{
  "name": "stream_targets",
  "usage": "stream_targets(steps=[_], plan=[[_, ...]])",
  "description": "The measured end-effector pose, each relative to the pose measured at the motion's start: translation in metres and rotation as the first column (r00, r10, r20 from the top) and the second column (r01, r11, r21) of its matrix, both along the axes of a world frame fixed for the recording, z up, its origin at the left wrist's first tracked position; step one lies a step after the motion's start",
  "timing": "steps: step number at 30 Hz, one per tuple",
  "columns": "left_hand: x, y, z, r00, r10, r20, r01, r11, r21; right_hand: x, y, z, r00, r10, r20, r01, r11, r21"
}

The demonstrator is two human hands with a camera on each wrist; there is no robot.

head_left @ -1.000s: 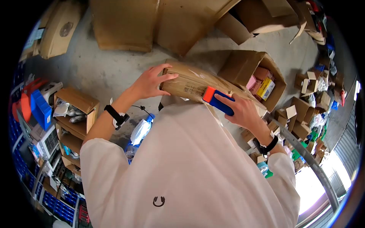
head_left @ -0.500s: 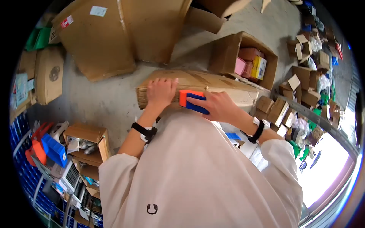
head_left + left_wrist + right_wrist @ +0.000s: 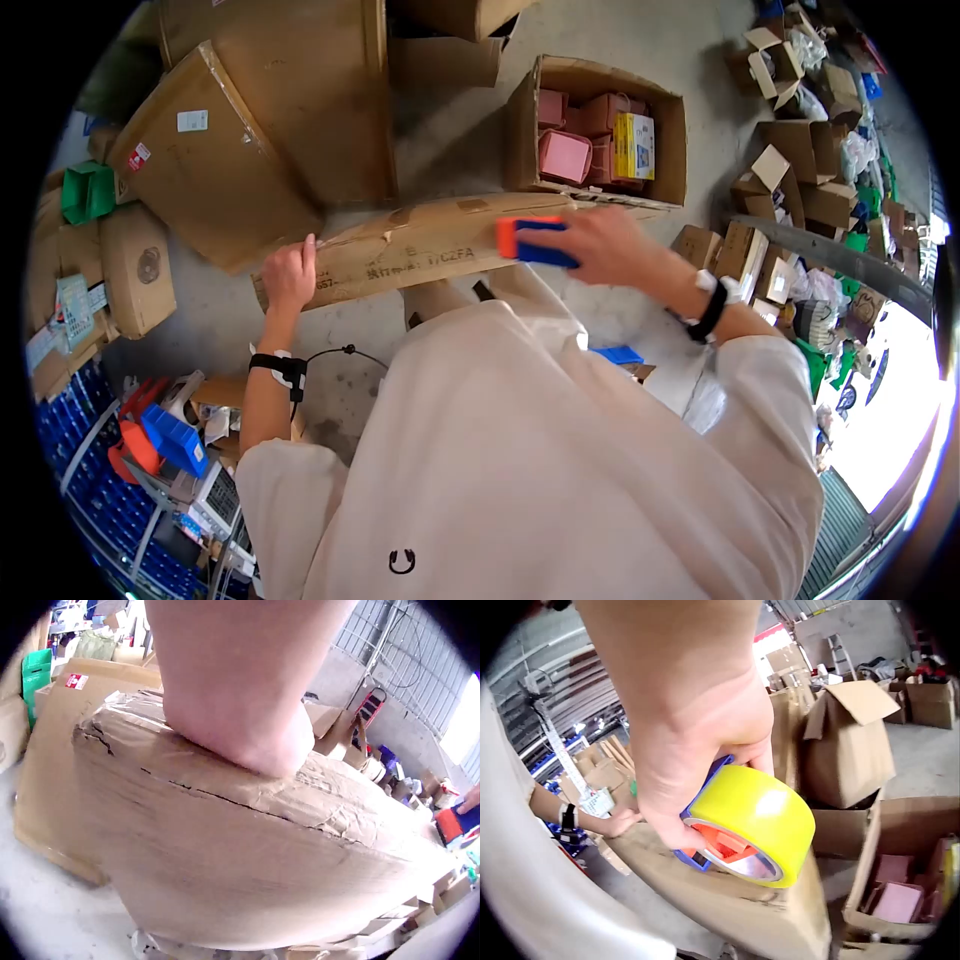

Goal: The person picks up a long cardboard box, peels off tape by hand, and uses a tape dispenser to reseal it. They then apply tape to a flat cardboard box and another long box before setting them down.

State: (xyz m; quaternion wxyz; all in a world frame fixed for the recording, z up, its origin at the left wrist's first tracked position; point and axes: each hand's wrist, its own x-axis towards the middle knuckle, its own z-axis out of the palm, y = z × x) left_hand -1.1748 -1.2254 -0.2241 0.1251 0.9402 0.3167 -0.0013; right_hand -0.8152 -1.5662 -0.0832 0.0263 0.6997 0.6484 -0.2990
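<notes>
A long brown cardboard box (image 3: 400,245) with printed lettering lies across the front of the person's body. At its left end, the left hand (image 3: 290,275) grips the upper edge, its fingers bent over the top. From the left wrist view, this hand (image 3: 240,735) is on the box's taped, creased face (image 3: 225,847), fingertips hidden. The right hand (image 3: 610,245) holds a blue and orange tape dispenser (image 3: 545,252) close over the box's right part. In the right wrist view, the dispenser carries a wide yellow tape roll (image 3: 754,817), with the thumb at its side.
Beyond the box stands an open carton (image 3: 525,150) with pink boxes and a yellow box inside. Large flattened cardboard (image 3: 290,100) leans at the far left. Small cartons (image 3: 740,260) crowd the right, beside a metal rail (image 3: 850,270). Blue crates (image 3: 100,450) stand at the lower left.
The left hand has shifted left along the box to its end, and the box's left end has swung nearer the body. The right hand keeps the dispenser over the box. The head view has turned.
</notes>
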Motion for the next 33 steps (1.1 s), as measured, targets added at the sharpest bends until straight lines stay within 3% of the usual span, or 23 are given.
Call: stream_targets(steps=[2, 5, 8, 11, 12, 14, 17, 18, 21, 22, 25, 27, 30, 33], plan=[[0.009, -0.001, 0.001, 0.999, -0.006, 0.035, 0.005, 0.999, 0.047, 0.041, -0.036, -0.006, 0.999, -0.023, 0.026, 0.023, 1.0, 0.01], [0.017, -0.008, 0.011, 0.987, 0.046, -0.151, -0.037, 0.997, 0.063, 0.053, -0.055, -0.016, 0.999, -0.002, 0.05, -0.001, 0.997, 0.075], [0.042, -0.031, 0.019, 0.989, -0.037, -0.143, 0.064, 0.98, 0.189, 0.061, -0.052, -0.023, 0.999, 0.0, 0.051, -0.006, 0.991, 0.131], [0.127, -0.103, 0.036, 0.946, -0.18, 0.271, 0.174, 0.984, 0.047, 0.064, -0.048, -0.024, 1.0, -0.027, 0.001, 0.027, 0.985, 0.173], [0.162, -0.129, 0.034, 0.928, -0.199, 0.315, 0.173, 0.979, 0.109, 0.068, -0.047, -0.024, 1.0, -0.024, -0.009, 0.025, 0.98, 0.195], [0.22, -0.172, 0.015, 0.934, -0.113, 0.34, 0.145, 0.987, -0.072, 0.072, -0.044, -0.026, 1.0, -0.015, -0.018, 0.019, 0.978, 0.207], [0.249, -0.206, -0.004, 0.988, -0.154, 0.029, 0.155, 0.987, -0.046, 0.084, -0.042, -0.036, 1.0, 0.013, -0.028, -0.006, 0.975, 0.223], [0.25, -0.204, -0.013, 0.982, -0.183, 0.038, 0.179, 0.981, 0.077, 0.089, -0.045, -0.039, 0.998, 0.022, -0.052, -0.008, 0.968, 0.249], [0.243, -0.201, -0.02, 0.977, -0.214, -0.005, 0.213, 0.972, 0.094, 0.092, -0.067, -0.042, 0.993, 0.0, -0.117, 0.029, 0.969, 0.245], [0.242, -0.201, -0.024, 0.975, -0.207, 0.076, 0.198, 0.974, 0.109, 0.1, -0.071, -0.042, 0.992, -0.013, -0.123, 0.042, 0.969, 0.244], [0.24, -0.206, -0.016, 0.987, -0.162, 0.018, 0.161, 0.985, 0.063, 0.148, -0.125, -0.048, 0.994, 0.008, -0.113, 0.024, 0.959, 0.281], [0.238, -0.208, -0.016, 0.988, -0.155, -0.014, 0.155, 0.988, 0.026, 0.186, -0.167, -0.048, 0.996, -0.056, -0.075, 0.062, 0.994, 0.086], [0.235, -0.211, -0.014, 0.986, -0.159, -0.045, 0.16, 0.987, 0.002, 0.237, -0.232, -0.054, 0.991, -0.11, 0.076, 0.11, 0.994, 0.007], [0.235, -0.211, -0.008, 0.981, -0.188, -0.056, 0.189, 0.982, 0.009, 0.255, -0.26, -0.07, 0.972, -0.129, 0.198, 0.14, 0.989, -0.043]])
